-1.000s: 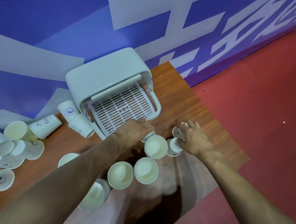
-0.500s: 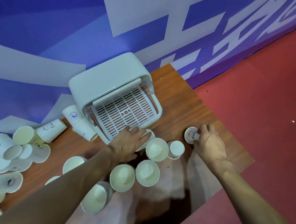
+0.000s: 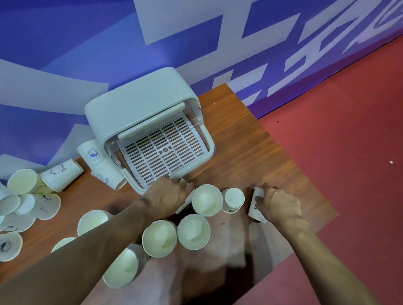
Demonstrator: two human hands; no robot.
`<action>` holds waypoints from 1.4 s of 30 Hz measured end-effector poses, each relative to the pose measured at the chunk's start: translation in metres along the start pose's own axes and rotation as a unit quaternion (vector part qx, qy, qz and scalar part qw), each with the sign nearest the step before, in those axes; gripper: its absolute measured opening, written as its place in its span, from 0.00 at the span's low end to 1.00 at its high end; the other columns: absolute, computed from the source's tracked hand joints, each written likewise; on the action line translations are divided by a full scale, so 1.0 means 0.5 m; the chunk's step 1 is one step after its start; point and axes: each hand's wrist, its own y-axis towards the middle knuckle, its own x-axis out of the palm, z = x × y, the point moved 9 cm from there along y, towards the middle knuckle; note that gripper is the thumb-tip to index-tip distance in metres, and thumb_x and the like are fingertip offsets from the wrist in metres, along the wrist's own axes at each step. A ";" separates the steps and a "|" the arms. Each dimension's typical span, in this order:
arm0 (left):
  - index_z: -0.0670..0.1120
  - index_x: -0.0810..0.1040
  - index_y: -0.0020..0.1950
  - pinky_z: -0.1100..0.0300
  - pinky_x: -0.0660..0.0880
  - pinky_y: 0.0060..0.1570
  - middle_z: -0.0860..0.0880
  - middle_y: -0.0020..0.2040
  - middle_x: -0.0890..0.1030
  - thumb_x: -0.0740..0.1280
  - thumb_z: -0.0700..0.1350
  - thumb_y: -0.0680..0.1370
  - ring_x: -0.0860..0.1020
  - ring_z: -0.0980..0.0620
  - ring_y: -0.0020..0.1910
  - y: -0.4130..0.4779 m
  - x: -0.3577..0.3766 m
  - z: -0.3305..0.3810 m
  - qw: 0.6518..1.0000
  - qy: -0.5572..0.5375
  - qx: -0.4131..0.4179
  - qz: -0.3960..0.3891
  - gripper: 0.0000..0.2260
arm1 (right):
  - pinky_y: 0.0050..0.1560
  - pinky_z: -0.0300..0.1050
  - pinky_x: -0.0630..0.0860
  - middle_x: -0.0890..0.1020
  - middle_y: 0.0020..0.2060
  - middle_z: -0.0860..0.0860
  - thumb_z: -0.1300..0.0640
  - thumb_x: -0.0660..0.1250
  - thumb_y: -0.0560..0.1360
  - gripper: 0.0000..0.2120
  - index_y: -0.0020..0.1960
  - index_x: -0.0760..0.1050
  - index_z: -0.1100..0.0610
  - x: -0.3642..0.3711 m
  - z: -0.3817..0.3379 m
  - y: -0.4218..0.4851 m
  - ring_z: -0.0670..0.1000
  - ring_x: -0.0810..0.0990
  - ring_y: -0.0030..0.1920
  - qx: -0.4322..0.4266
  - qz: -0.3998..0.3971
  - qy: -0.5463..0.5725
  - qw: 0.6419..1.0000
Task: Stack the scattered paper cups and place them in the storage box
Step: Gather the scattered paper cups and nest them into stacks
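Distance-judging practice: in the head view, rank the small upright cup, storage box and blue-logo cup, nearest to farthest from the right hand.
1. Small upright cup, just left of the right hand.
2. Storage box, up-left.
3. Blue-logo cup, far left.

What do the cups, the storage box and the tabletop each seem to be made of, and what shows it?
Cups: thin paper, matte cream inside, printed outside. Storage box: probably plastic; smooth white moulded shell, slotted tray. Tabletop: wood or wood-look laminate; brown grain streaks.

Wooden table (image 3: 255, 151) with paper cups (image 3: 207, 200), storage box (image 3: 139, 106)
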 end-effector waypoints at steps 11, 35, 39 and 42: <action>0.54 0.80 0.57 0.57 0.78 0.46 0.55 0.52 0.73 0.68 0.54 0.77 0.77 0.53 0.47 -0.023 -0.032 -0.069 0.976 -0.181 -0.122 -0.007 0.10 | 0.39 0.42 0.65 0.74 0.36 0.49 0.60 0.61 0.75 0.06 0.41 0.68 0.50 -0.138 -0.058 -0.039 0.56 0.77 0.39 -0.048 0.139 -0.015 0.989; 0.52 0.81 0.39 0.53 0.74 0.31 0.54 0.36 0.80 0.72 0.58 0.73 0.78 0.51 0.37 -0.641 -0.016 -0.177 0.827 -0.267 -0.448 0.211 0.10 | 0.42 0.48 0.77 0.83 0.44 0.45 0.48 0.67 0.76 0.07 0.49 0.82 0.48 -0.129 -0.610 -0.413 0.50 0.79 0.48 -0.456 0.252 0.041 0.853; 0.51 0.81 0.38 0.57 0.68 0.28 0.52 0.35 0.80 0.73 0.55 0.72 0.77 0.48 0.35 -0.717 0.032 -0.156 0.802 -0.264 -0.492 0.214 0.10 | 0.43 0.47 0.77 0.82 0.43 0.44 0.46 0.72 0.74 0.06 0.47 0.83 0.47 -0.068 -0.673 -0.415 0.47 0.79 0.46 -0.497 0.182 0.068 0.846; 0.50 0.80 0.35 0.60 0.64 0.27 0.52 0.33 0.79 0.76 0.55 0.70 0.77 0.48 0.33 -0.737 0.061 -0.136 0.795 -0.258 -0.508 0.208 0.11 | 0.43 0.46 0.77 0.82 0.42 0.43 0.46 0.73 0.73 0.06 0.46 0.83 0.47 -0.028 -0.698 -0.408 0.46 0.79 0.46 -0.511 0.142 0.072 0.845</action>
